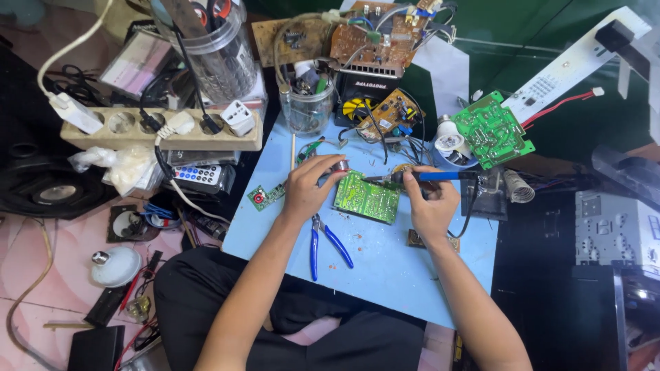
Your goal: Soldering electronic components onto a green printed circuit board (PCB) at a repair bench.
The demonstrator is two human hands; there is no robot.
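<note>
Blue-handled pliers (328, 242) are left lying on the pale blue counter (385, 275) toward its near edge, just beside the left wrist, within easy reach. Past them, a green circuit board (367, 197) is steadied flat at mid-counter by the left hand (311, 187), whose fingers are closed on its left edge. The right hand (432, 205) is wrapped around a blue soldering iron (419, 176), held pen-like so its tip meets the board's far edge.
</note>
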